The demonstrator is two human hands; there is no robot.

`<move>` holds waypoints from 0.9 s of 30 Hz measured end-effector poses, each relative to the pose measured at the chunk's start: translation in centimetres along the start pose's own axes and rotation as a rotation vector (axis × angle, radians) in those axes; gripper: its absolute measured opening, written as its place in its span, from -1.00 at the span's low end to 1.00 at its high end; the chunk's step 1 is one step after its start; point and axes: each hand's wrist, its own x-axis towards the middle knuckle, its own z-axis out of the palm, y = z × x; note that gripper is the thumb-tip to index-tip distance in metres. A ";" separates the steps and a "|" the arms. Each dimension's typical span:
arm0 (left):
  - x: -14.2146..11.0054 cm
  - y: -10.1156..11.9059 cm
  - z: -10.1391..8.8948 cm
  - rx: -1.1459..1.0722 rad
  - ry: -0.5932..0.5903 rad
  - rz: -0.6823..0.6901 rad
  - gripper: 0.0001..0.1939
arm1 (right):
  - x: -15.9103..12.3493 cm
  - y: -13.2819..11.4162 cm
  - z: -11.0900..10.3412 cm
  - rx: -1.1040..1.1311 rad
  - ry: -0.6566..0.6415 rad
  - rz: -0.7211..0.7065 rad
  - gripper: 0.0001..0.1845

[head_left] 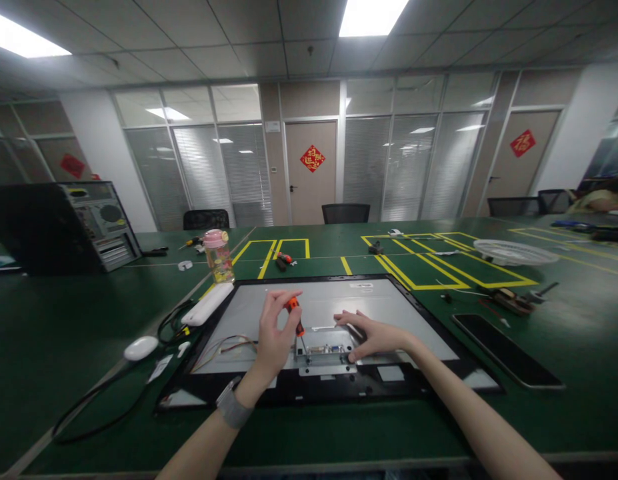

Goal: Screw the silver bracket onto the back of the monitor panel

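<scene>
My left hand [275, 333] is closed around the orange and black handle of a screwdriver [297, 320]. The screwdriver's shaft points down at the left end of a metal bracket [316, 360] that carries a small circuit board. My right hand [376, 335] lies with fingers spread at the bracket's right end, its thumb touching the near right corner. Under both hands is a monitor panel [413, 320] lying face down, with a silver back and a black frame. Thin wires [236, 343] run across the panel left of the bracket.
Left of the panel are a white power strip [209, 303], a pink-lidded bottle [219, 255], a white mouse [141, 348] and black cables. An open computer case [63, 227] stands far left. To the right lie a black flat cover [506, 348] and a white round dish [513, 252].
</scene>
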 end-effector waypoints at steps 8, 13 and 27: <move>0.0 -0.1 -0.1 -0.004 0.039 -0.020 -0.77 | 0.1 0.2 0.0 -0.006 0.002 -0.009 -0.10; -0.1 0.0 -0.1 -0.005 0.037 -0.007 -0.78 | 0.2 0.5 0.1 -0.017 0.001 -0.014 -0.09; 0.0 0.2 -0.1 0.010 0.031 -0.008 -0.73 | 0.1 0.1 0.0 -0.017 0.006 -0.023 -0.06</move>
